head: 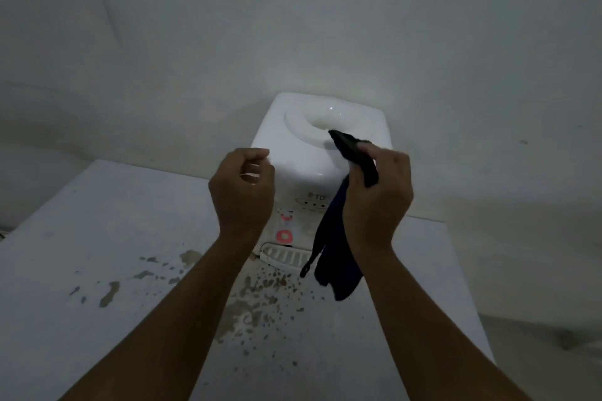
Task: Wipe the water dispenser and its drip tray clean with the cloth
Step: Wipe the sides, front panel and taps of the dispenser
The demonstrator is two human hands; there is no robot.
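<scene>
While the speckled white counter (97, 238) stretches away at 9 o'clock, its paint flaked into brown patches near the middle, the left hand (242, 187) hovers just before the water dispenser (312, 153), fingers loosely curled and holding nothing. The dispenser is a smooth white plastic box with rounded corners, standing upright against the wall, its front facing 6 o'clock and a round bottle well sunk in its top. At its foot the ribbed white drip tray (283, 257) juts toward 6 o'clock. At 3 o'clock the right hand (378, 195) pinches a dark, limp cloth (338, 257), which hangs long-axis down from 12 to 6 in front of the dispenser.
</scene>
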